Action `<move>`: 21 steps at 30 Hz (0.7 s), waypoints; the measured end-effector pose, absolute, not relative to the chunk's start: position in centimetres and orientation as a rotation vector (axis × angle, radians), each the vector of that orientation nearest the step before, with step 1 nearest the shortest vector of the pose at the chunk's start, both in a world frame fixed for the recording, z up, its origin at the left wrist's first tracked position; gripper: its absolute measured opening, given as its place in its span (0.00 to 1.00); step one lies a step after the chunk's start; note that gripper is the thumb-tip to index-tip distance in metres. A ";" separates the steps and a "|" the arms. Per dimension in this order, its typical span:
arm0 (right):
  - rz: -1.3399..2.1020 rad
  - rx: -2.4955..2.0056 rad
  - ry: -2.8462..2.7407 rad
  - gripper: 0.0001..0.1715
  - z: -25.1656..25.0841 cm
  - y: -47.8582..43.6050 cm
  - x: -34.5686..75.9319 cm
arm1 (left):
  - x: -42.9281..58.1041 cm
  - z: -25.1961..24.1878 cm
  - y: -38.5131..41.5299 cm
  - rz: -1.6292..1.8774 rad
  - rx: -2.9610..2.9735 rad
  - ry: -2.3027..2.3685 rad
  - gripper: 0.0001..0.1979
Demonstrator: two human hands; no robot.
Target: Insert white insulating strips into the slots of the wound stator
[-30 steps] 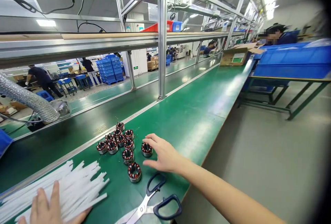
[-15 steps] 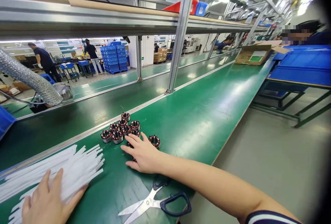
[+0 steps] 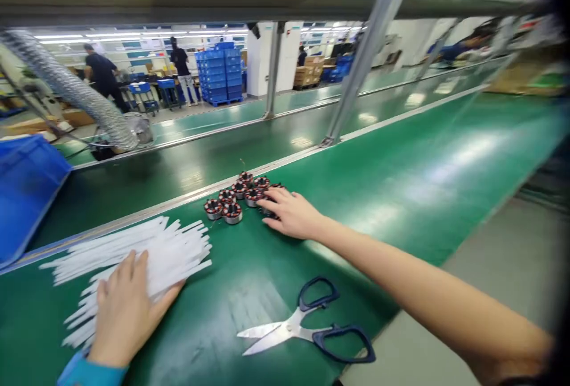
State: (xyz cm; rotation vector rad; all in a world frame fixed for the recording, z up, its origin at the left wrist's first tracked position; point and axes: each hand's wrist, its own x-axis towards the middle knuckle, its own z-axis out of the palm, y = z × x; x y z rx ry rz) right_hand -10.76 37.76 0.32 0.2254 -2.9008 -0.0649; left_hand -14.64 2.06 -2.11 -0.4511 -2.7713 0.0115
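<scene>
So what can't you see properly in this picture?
- Head view: some of the small wound coils lie under the right hand, so their count is hidden.
- The strips under the left hand are covered; whether it grips any is unclear.
- The blue bin is cut off by the left edge.
- The far right of the bench is blurred.
- The people behind are too small.
</scene>
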 end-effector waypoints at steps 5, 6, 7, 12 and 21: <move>-0.071 0.232 -2.828 0.27 -0.3 40.7 -11.5 | -13.9 -1.0 2.5 0.023 -0.424 -2.870 0.39; -0.072 0.218 -2.791 0.32 -0.2 40.5 -11.6 | -13.8 -0.9 2.6 -0.001 -0.415 -2.877 0.39; -0.074 0.227 -2.756 0.36 0.1 40.0 -11.9 | -13.7 -0.8 2.6 -0.024 -0.407 -2.883 0.40; -0.108 0.569 -2.694 0.35 1.6 32.4 -15.1 | -13.2 -0.6 2.5 -0.102 -0.389 -2.916 0.49; -0.123 0.523 -2.810 0.20 -1.1 28.2 -20.8 | -13.5 -0.6 2.0 -0.194 -0.566 -2.944 0.49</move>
